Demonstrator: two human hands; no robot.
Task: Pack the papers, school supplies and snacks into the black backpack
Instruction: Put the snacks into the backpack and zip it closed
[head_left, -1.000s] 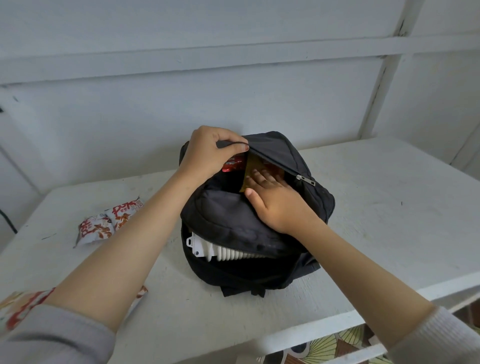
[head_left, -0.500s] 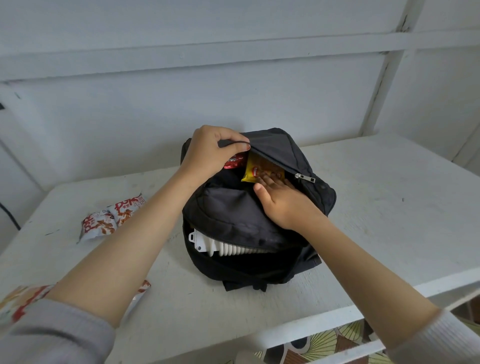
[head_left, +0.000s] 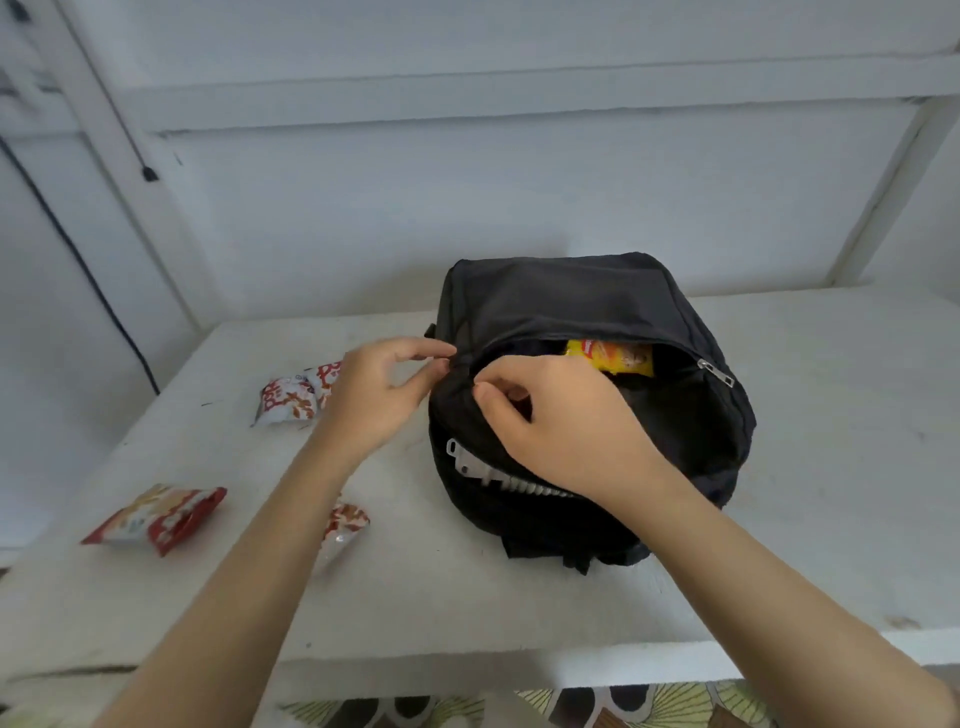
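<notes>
Fingertips (head_left: 413, 347) of the left hand (head_left: 382, 395) and right hand (head_left: 566, 421) pinch the backpack (head_left: 571, 296) at its opening's left corner, a yellow packet (head_left: 613, 358) showing inside it and red-and-white packets (head_left: 291, 400) lying left of it.

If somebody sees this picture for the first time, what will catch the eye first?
The black backpack stands open in the middle of the white table, with a yellow snack packet showing inside. The left hand and the right hand meet at the left end of its opening and pinch the fabric there. Red-and-white snack packets lie on the table to the left.
</notes>
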